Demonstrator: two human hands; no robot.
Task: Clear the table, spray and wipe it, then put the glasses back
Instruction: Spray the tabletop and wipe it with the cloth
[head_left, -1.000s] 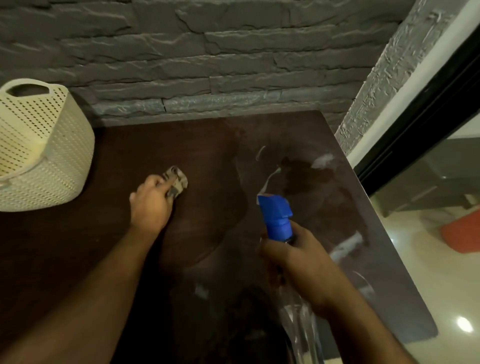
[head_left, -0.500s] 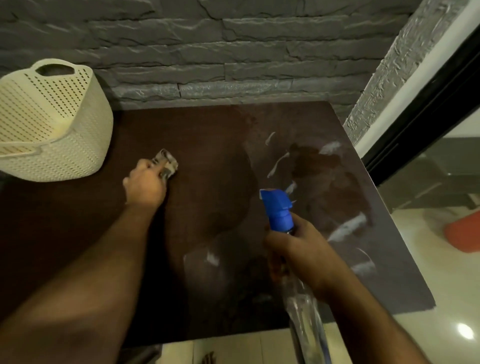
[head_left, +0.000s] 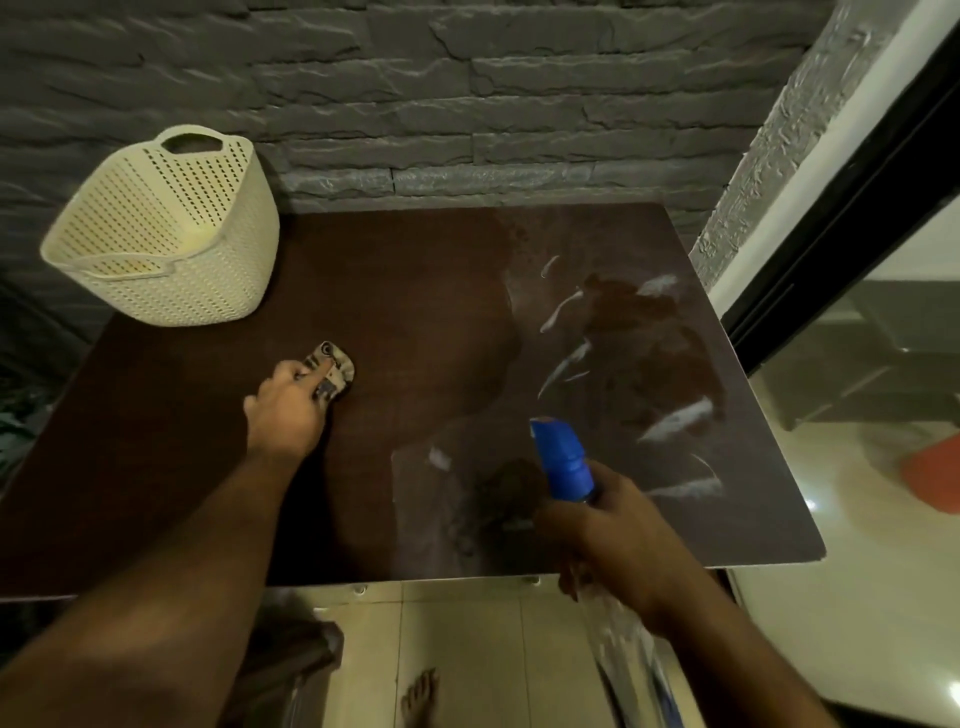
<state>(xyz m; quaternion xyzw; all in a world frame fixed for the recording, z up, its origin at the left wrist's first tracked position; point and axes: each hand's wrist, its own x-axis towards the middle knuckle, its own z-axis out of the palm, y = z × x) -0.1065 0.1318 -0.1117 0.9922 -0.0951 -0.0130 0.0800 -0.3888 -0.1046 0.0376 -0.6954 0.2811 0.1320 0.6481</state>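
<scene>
Dark brown table (head_left: 415, 291) is streaked with wet patches; a patterned cloth (head_left: 332, 370) is pinched against it by the left hand (head_left: 285, 410), while a blue-topped spray bottle (head_left: 563, 462) is gripped by the right hand (head_left: 618, 540) above the near edge.

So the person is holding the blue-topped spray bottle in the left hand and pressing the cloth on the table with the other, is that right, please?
Not quite: the head view shows the spray bottle in the right hand; the left hand presses the cloth on the table.
</scene>
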